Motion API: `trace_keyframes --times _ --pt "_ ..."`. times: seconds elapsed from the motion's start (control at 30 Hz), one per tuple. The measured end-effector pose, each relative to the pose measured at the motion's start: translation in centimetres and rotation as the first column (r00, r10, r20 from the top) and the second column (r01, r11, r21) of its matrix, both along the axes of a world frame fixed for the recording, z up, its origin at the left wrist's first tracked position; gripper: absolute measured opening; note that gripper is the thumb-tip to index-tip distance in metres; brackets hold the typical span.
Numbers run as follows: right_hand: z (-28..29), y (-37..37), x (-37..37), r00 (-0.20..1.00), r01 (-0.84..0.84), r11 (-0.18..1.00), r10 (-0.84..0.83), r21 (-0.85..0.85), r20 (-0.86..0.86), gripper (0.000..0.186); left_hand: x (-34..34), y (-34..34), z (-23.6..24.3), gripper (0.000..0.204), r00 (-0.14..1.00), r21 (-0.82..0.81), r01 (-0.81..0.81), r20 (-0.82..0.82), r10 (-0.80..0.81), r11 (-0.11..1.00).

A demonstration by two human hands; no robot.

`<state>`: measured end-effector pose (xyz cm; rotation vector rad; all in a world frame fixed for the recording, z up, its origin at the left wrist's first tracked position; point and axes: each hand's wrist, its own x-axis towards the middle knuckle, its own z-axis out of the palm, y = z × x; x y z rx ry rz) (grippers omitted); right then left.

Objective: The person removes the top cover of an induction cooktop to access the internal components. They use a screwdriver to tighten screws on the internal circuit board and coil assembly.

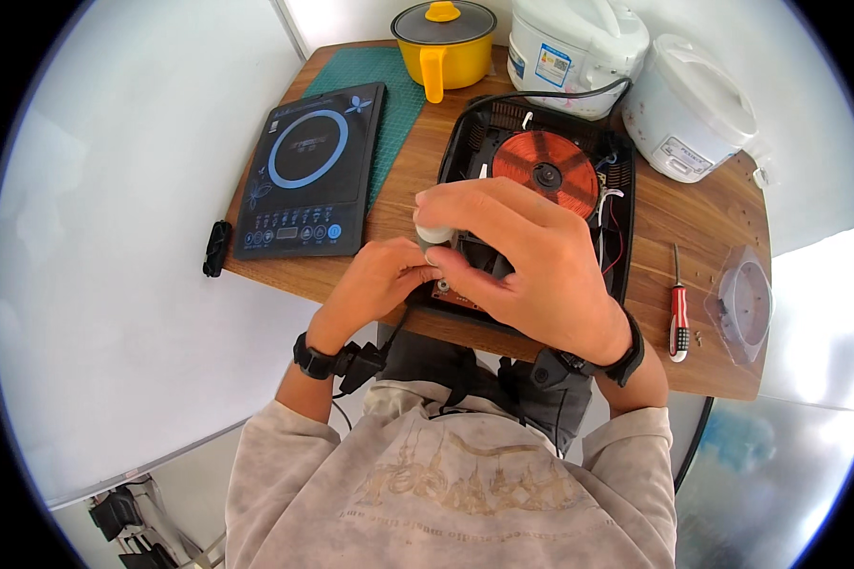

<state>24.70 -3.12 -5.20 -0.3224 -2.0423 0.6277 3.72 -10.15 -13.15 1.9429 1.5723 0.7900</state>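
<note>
My right hand [541,261] reaches over the open black induction cooker base [626,242]. Its thumb and fingers are closed around a small cylinder with a white top [436,233]; its lower end is mostly hidden. My left hand [384,277] is right beside it at the base's near left corner. The left fingers are bent and pressed together near the right thumb, and what they hold, if anything, cannot be made out. Inside the base lies a round copper coil [567,194], partly covered by my right hand. Under my fingers shows a brown circuit board [457,296].
Left of the base, the cooker's black glass top panel [351,218] lies partly on a green mat [403,123]. Behind stand a yellow pot [465,66] and white rice cookers [579,47]. A red-handled screwdriver [679,322], small screws and a clear plastic dish [742,302] lie right.
</note>
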Motion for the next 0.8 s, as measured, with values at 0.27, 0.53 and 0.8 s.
trace_keyframes --times 0.27,0.53,0.8 --pt "0.3 0.2 0.4 1.000 -0.012 1.000 0.012 0.003 0.011 0.026 -0.7 0.3 -1.8 0.013 0.994 0.093 0.024 0.103 -0.034 0.995" --pt "-0.6 0.2 -0.1 0.997 -0.045 0.999 0.043 -0.030 -0.061 0.032 0.1 0.4 -0.8 0.016 0.997 0.061 -0.029 0.070 0.025 0.998" --pt "-0.3 0.4 0.2 0.997 -0.068 0.997 0.068 -0.026 -0.032 0.027 -0.6 0.5 -1.7 0.015 0.999 0.084 -0.003 0.052 -0.001 0.996"
